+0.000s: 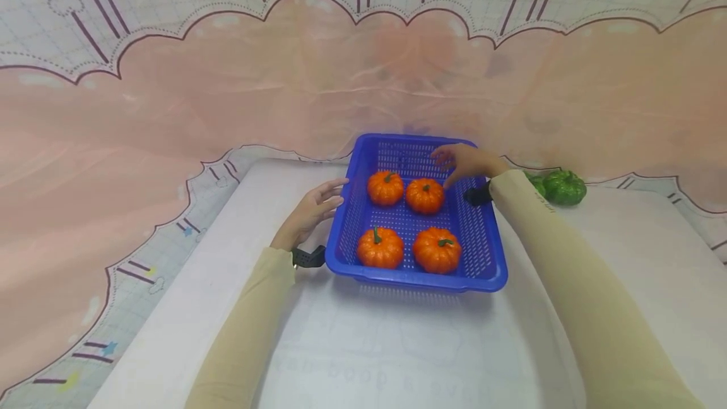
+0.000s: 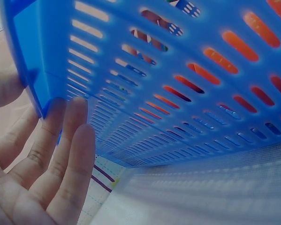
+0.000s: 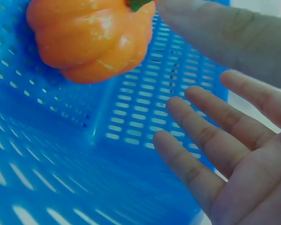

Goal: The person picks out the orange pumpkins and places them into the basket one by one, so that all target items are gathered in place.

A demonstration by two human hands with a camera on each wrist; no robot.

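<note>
A blue plastic basket (image 1: 411, 279) with slotted walls stands on the white table. Inside it are several small orange pumpkins, among them one at the front left (image 1: 380, 248) and one at the back right (image 1: 425, 195). My left hand (image 1: 311, 210) is at the basket's left side; in the left wrist view its nearly straight fingers (image 2: 53, 154) lie along the rim and outer wall. Over the basket's back right part reaches my right hand (image 1: 467, 161), palm empty and fingers spread. In the right wrist view its thumb (image 3: 210, 28) comes close to a pumpkin's (image 3: 91, 40) green stem.
Green pumpkins (image 1: 564, 187) sit on the table (image 1: 636, 257) to the right of the basket, partly behind the right sleeve (image 1: 568, 270). A patterned pink and white cloth (image 1: 272, 93) hangs behind the table. Each wrist wears a black strap (image 1: 308, 257).
</note>
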